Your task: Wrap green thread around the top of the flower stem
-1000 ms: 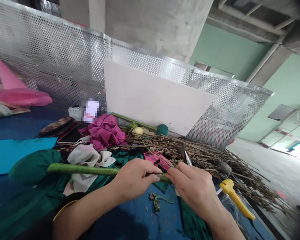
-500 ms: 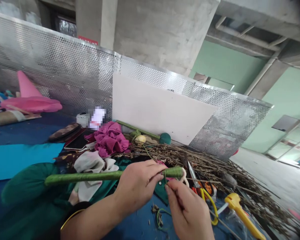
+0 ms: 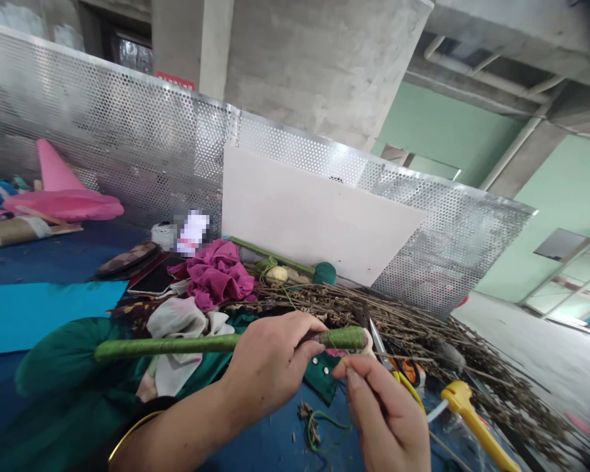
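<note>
The left hand (image 3: 275, 357) has its fingers curled closed around a green-wrapped stick (image 3: 177, 345) near its right end, which seems to steady the stick while leaving a short stretch bare for the other hand. The right hand (image 3: 388, 410) sits just below that stretch, thumb and forefinger pinched together on what looks like a thin green strand, presumably to keep it taut. The stick lies crosswise above the blue table (image 3: 270, 436), its far end against gathered green cloth (image 3: 63, 357) that perhaps props it. Open-bladed scissors (image 3: 379, 341) and a yellow glue gun (image 3: 476, 419) lie right of the hands, likely for easy reach; dry stalks (image 3: 472, 347) are heaped behind, apparently out of the way.
</note>
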A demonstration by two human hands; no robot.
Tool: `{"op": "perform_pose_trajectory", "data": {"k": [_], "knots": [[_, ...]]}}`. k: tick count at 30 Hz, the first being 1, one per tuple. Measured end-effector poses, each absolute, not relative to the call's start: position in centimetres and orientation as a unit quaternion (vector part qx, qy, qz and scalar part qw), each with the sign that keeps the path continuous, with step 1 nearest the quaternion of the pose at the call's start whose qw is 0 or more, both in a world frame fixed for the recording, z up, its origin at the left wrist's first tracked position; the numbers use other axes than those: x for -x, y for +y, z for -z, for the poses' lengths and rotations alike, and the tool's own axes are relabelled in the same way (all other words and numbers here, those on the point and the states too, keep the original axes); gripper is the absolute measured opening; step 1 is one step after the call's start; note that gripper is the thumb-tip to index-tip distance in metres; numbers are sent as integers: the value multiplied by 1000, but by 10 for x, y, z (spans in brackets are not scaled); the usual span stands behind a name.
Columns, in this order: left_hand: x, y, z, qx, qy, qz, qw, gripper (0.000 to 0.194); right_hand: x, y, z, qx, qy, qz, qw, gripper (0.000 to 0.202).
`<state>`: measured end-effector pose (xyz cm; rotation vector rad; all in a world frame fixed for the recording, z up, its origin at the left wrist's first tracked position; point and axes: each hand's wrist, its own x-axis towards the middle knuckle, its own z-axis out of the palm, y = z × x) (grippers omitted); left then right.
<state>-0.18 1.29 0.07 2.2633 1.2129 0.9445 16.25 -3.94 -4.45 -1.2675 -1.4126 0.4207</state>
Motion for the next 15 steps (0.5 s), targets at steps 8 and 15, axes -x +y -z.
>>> {"op": "perform_pose_trajectory", "data": {"k": [8, 15], "knots": [[1, 15, 3, -816, 416, -354, 189, 20, -169, -31, 62, 450, -554, -275, 644, 25], [7, 12, -8, -790, 435, -371, 220, 19, -165, -37, 63, 479, -593, -244, 600, 27]]}}
